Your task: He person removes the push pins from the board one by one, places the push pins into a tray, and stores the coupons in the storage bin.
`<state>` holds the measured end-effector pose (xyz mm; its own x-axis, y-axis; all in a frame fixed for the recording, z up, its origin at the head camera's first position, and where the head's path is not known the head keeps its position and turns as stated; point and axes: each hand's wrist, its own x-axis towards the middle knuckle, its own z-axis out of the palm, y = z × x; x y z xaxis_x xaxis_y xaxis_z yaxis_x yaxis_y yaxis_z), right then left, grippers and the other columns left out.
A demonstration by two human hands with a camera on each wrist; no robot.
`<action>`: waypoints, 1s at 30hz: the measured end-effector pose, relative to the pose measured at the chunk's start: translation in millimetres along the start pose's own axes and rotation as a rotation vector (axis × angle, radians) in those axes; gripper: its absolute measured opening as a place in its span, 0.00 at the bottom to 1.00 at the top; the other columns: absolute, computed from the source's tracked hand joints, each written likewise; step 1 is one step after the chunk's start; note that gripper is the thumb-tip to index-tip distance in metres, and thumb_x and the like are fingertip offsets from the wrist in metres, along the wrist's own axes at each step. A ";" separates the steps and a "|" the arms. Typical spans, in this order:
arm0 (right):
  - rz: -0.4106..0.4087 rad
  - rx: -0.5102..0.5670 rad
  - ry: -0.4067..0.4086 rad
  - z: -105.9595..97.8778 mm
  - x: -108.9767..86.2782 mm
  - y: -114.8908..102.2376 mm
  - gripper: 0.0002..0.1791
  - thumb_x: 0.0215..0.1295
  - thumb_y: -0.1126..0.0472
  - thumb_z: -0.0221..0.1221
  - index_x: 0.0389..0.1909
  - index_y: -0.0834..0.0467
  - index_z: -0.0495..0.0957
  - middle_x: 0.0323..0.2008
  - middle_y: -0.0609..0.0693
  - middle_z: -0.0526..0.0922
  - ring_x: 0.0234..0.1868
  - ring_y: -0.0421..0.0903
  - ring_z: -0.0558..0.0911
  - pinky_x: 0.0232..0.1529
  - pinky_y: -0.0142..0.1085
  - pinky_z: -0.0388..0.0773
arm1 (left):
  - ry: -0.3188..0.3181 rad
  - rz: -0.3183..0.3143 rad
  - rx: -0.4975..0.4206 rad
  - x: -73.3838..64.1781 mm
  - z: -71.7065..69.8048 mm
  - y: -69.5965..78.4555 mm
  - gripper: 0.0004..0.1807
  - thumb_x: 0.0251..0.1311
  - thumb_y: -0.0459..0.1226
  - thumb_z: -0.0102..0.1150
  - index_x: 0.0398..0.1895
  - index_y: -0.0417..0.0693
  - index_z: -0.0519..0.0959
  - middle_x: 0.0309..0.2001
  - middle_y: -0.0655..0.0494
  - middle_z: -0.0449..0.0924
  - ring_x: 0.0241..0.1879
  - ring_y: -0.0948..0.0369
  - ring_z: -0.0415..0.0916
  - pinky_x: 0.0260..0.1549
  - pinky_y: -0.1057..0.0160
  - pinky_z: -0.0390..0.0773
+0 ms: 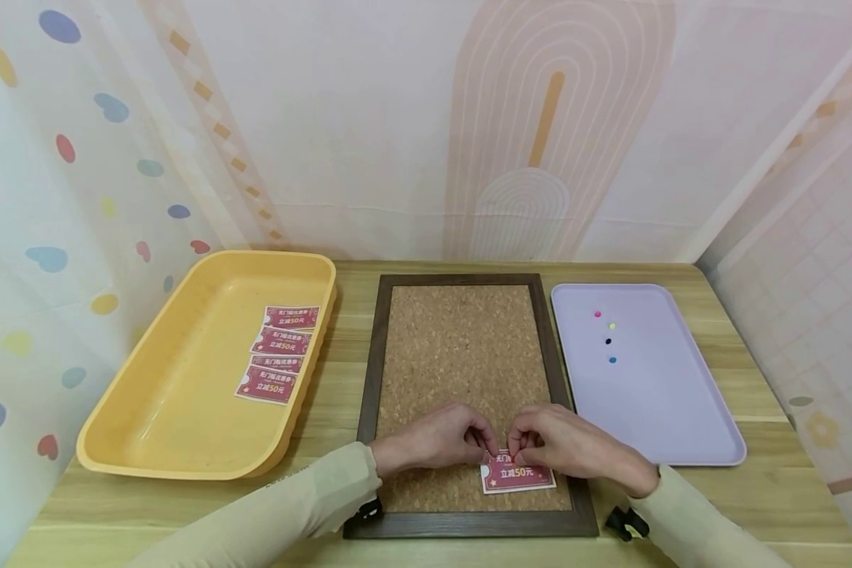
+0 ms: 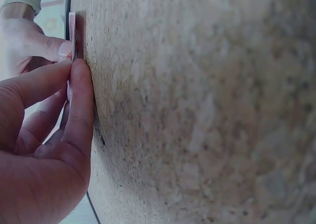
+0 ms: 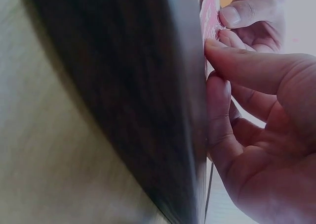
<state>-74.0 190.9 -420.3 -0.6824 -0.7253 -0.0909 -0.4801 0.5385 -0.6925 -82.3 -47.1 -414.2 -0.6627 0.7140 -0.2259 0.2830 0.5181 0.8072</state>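
Note:
A red printed coupon (image 1: 518, 477) lies at the lower right of a cork board (image 1: 461, 355) with a dark wooden frame. From the left, my left hand (image 1: 443, 436) pinches its upper edge between thumb and forefinger, also seen close up in the left wrist view. My right hand (image 1: 575, 443) grips the same edge from the right, its fingertips close to the left ones. A bright red spot shows by the right fingertips; too little of it is visible to tell what it is. In the right wrist view, the coupon (image 3: 211, 16) appears edge-on above the board's frame.
Left of the board stands a yellow bin (image 1: 184, 394) with several similar coupons (image 1: 280, 341) along its right side. To the right, a lilac tray (image 1: 667, 394) carries several small coloured pins (image 1: 613, 360). Both sit on a wooden table (image 1: 795, 473) before a patterned curtain.

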 end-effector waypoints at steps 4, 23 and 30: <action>0.009 0.001 -0.008 -0.2 -0.4 -0.3 0.11 0.66 0.64 0.69 0.29 0.45 0.80 0.31 0.32 0.75 0.34 0.33 0.73 0.40 0.32 0.72 | -0.002 -0.010 -0.005 0.1 -0.2 0.3 0.08 0.60 0.24 0.68 0.33 0.46 0.87 0.30 0.63 0.84 0.28 0.73 0.76 0.32 0.71 0.77; -0.001 0.178 0.062 -15.7 -9.3 -1.0 0.10 0.66 0.71 0.62 0.36 0.51 0.81 0.36 0.39 0.83 0.39 0.35 0.82 0.44 0.34 0.82 | 0.054 0.003 -0.031 0.3 0.8 1.0 0.08 0.59 0.23 0.67 0.35 0.45 0.86 0.30 0.61 0.84 0.29 0.71 0.76 0.33 0.71 0.78; 0.039 0.198 0.152 -21.1 -10.8 -1.6 0.07 0.69 0.68 0.63 0.37 0.51 0.82 0.36 0.40 0.84 0.36 0.36 0.83 0.40 0.34 0.82 | 0.104 0.043 -0.029 -1.0 -4.1 2.6 0.09 0.60 0.24 0.66 0.40 0.43 0.85 0.32 0.57 0.84 0.31 0.71 0.77 0.35 0.70 0.79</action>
<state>-77.5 206.9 -403.1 -0.7804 -0.6249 -0.0224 -0.3447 0.4598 -0.8184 -83.7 -48.3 -409.7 -0.7189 0.6820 -0.1342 0.2937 0.4730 0.8307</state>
